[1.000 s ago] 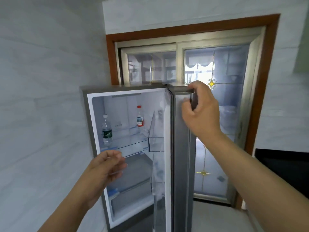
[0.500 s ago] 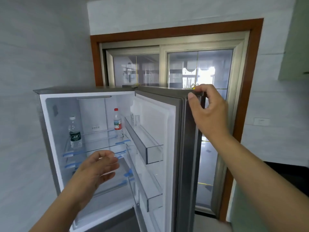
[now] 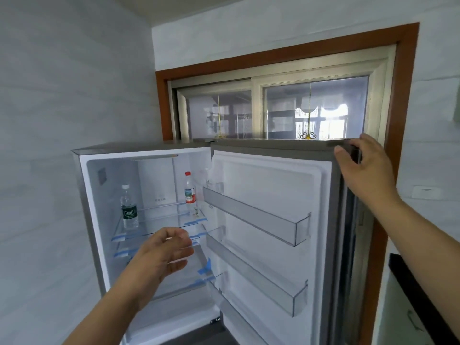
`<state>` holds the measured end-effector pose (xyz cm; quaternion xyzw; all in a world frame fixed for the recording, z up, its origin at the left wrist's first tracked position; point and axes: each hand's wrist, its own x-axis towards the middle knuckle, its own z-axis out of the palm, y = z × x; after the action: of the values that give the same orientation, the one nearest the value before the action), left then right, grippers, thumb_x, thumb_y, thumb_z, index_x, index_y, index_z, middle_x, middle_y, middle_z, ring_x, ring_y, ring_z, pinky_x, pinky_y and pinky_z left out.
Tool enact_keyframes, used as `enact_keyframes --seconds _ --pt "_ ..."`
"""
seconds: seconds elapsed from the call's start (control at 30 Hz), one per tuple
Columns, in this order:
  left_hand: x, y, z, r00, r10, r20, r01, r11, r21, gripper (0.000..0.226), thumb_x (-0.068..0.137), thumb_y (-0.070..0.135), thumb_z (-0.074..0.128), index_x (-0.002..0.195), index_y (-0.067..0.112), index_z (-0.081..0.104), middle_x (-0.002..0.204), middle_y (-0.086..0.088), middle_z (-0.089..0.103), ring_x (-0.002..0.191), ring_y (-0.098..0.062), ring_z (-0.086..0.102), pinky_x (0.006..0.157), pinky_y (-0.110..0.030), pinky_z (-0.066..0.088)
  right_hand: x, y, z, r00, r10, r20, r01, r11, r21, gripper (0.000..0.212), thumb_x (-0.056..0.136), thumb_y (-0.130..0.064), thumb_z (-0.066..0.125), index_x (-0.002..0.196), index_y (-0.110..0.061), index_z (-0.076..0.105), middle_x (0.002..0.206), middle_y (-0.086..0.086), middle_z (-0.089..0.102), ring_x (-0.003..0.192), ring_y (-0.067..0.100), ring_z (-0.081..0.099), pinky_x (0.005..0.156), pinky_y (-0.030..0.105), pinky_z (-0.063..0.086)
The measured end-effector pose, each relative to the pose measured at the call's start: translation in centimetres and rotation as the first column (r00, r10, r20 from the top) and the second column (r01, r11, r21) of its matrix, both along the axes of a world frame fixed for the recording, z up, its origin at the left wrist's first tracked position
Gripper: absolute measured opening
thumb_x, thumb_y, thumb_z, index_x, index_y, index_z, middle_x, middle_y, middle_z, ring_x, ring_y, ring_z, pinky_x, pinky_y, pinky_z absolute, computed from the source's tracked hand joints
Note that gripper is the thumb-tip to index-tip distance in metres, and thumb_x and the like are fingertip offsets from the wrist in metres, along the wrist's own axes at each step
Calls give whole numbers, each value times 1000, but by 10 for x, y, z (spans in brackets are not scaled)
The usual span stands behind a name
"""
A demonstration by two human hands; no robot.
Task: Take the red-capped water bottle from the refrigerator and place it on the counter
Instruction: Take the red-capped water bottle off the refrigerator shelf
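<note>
The refrigerator (image 3: 89, 185) stands open before me. A red-capped water bottle (image 3: 190, 192) stands upright at the back right of the top glass shelf. A white-capped bottle with a green label (image 3: 129, 209) stands at the shelf's left. My left hand (image 3: 161, 255) hovers in front of the lower shelves, fingers loosely curled and holding nothing, well below and in front of the red-capped bottle. My right hand (image 3: 366, 170) grips the top outer corner of the refrigerator door (image 3: 271, 195), which is swung wide to the right.
Two clear bins (image 3: 258, 217) run across the inside of the door. A tiled wall is close on the left. A wood-framed glass sliding door (image 3: 308, 110) is behind the refrigerator. A dark counter edge (image 3: 418, 290) shows at the lower right.
The door has swung much wider to the right with my right hand on its top corner. My left hand stays raised before the shelves. The view has shifted, showing more of the interior.
</note>
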<state>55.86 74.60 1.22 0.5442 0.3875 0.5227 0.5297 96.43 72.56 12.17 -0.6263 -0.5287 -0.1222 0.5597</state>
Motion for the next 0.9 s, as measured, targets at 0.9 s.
enact_keyframes --seconds 0.9 --pt "-187 45 -23 948 319 18 -318 948 -28 41 66 42 83 95 17 71 101 -15 77 103 -34 72 92 -45 54 -284 120 -91 712 566 -416 -684 693 -228 8 94 -27 67 99 -21 70 100 -4 73 96 16 68 86 33 54"
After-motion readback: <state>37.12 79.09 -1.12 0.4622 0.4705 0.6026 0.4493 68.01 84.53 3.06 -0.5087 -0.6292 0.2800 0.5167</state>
